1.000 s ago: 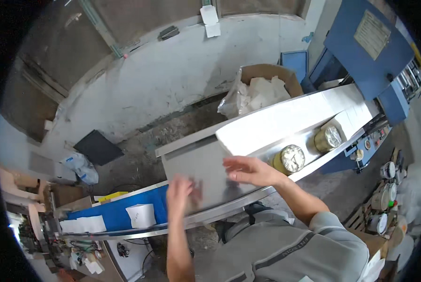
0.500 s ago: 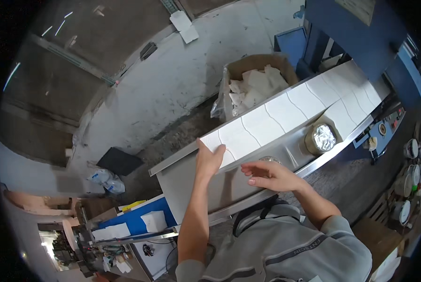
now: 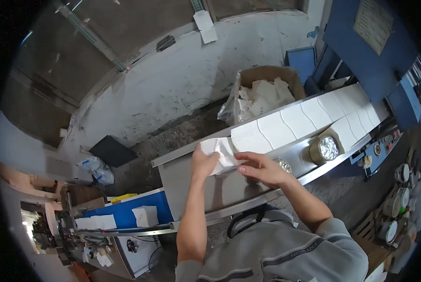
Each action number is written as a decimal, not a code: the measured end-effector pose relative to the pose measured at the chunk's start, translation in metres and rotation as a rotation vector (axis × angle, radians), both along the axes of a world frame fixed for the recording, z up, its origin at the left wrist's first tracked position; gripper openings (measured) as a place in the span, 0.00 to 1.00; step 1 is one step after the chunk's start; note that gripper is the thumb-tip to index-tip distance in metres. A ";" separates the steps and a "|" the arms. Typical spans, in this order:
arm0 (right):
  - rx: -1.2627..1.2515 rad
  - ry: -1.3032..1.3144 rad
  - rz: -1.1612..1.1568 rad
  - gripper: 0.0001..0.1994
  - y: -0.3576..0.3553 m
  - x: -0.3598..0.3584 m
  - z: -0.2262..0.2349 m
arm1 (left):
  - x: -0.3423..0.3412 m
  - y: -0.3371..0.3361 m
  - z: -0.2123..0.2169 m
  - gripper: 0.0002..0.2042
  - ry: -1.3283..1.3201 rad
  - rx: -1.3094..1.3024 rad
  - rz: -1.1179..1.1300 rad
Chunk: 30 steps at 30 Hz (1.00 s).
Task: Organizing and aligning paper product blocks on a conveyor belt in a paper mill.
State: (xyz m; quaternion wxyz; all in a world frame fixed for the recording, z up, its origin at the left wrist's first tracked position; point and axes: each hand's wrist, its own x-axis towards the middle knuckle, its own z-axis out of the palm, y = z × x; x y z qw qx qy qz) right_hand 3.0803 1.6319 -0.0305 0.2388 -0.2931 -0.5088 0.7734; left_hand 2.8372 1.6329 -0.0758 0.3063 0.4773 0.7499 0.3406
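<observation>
Here, the left hand [image 3: 205, 164] grasps white paper [image 3: 224, 151]; the right hand [image 3: 263, 170], unclosed, flanks it; one-sided grip could crease it.

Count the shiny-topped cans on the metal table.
2. The right-hand can stands beside the shorter row of white paper; the left-hand can is partly hidden by the right hand. More may be hidden.

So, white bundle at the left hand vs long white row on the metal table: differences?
Length: the bundle is short; the row runs toward the blue machine.
Support: the bundle is in the left hand's grip; the row lies on the table.
Surface: the bundle looks creased; wavy lines cross the row.
Both are white.
</observation>
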 end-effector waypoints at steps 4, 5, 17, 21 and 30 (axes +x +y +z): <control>-0.074 -0.095 -0.043 0.27 0.000 -0.007 -0.010 | -0.080 -0.048 -0.030 0.25 -0.757 0.058 -0.015; -0.040 -0.139 -0.040 0.27 -0.004 -0.012 0.003 | -0.103 -0.067 -0.040 0.25 -0.824 0.074 -0.010; 0.177 -0.313 -0.060 0.25 -0.012 -0.026 0.012 | -0.251 -0.187 -0.064 0.29 -1.198 0.271 0.370; 0.184 -0.300 -0.058 0.26 -0.010 -0.023 0.006 | -0.220 -0.189 -0.012 0.21 -0.401 0.667 0.813; 0.093 -0.149 0.106 0.23 0.008 0.021 0.001 | 0.030 -0.054 0.011 0.38 -0.377 0.033 0.127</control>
